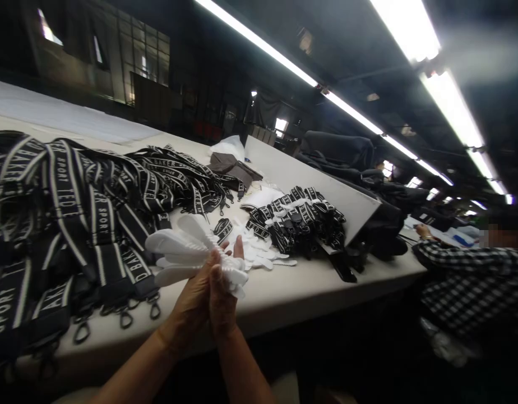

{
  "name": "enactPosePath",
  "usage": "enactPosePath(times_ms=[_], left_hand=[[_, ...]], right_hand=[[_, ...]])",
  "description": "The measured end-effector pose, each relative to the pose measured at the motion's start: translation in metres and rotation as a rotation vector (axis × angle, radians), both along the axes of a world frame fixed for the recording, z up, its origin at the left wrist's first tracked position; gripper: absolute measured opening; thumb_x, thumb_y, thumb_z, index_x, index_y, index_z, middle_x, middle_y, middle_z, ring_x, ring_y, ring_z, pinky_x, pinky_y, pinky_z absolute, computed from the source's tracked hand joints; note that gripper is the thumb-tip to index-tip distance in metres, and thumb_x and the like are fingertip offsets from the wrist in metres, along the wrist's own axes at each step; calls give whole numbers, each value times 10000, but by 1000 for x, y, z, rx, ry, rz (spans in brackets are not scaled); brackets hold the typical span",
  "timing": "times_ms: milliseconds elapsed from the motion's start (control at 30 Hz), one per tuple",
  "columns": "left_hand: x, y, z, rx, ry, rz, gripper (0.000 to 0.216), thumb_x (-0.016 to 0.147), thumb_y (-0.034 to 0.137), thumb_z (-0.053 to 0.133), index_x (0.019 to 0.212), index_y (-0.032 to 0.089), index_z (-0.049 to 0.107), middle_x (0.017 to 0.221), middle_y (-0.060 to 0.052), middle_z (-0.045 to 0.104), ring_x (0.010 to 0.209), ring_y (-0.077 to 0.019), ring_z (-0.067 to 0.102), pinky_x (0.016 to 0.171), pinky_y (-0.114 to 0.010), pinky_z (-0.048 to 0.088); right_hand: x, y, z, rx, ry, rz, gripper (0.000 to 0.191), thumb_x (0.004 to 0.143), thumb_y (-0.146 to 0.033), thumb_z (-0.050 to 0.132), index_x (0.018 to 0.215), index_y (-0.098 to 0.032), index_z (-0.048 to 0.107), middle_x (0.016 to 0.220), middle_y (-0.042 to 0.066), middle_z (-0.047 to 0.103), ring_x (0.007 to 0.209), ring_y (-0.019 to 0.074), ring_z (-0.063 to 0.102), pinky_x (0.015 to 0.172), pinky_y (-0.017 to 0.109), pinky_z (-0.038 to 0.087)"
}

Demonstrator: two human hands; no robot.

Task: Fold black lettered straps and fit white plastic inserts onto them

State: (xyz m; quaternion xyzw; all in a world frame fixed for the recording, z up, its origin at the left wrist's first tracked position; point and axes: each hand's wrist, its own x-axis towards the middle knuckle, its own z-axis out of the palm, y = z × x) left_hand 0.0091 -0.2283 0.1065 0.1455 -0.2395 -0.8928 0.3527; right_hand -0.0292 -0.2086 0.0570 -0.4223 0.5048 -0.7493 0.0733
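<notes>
Both hands come together over the near edge of the table around a fanned bunch of white notched strips (pixel 179 247) with broad rounded ends. My left hand (pixel 195 303) grips the bunch from the left, its fingers partly hidden. Pressed against it from the right, my right hand (pixel 223 297) also closes on the strips, thumb pointing up. Just beyond the hands lies a loose pile of similar white strips (pixel 259 251). To the left is a large heap of black-and-white lettered straps (pixel 103 207) with metal clips hanging at their ends.
Folded, banded straps (pixel 301 216) are stacked right of the white pile, before a slanted white board (pixel 309 174). Behind lies dark brown fabric (pixel 234 165). A person in a checked shirt (pixel 473 280) works at the far right. The pale table's edge (pixel 326 297) runs across the front.
</notes>
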Motion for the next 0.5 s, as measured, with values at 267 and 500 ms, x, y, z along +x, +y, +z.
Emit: enactPosePath(times_ms=[267,500], left_hand=[[-1,5,-25,-373,-257,-53,725,710,378,853,1324,127,560,1300,-156,633,1246,-310,581,1129,-408,449],[32,-11,-17,-1129,-479,322,1053,519,385,951,1455,278,479,1558,-84,404,1478,-346,283,1259,-488,133]], right_hand=[[-52,25,30,-289,-269,-140,237,908,-386,563,1040,-192,529,1086,109,701,1043,257,679,951,453,551],[-91,116,96,165,277,-103,162,873,-332,676,894,-173,697,930,67,729,859,204,675,829,341,542]])
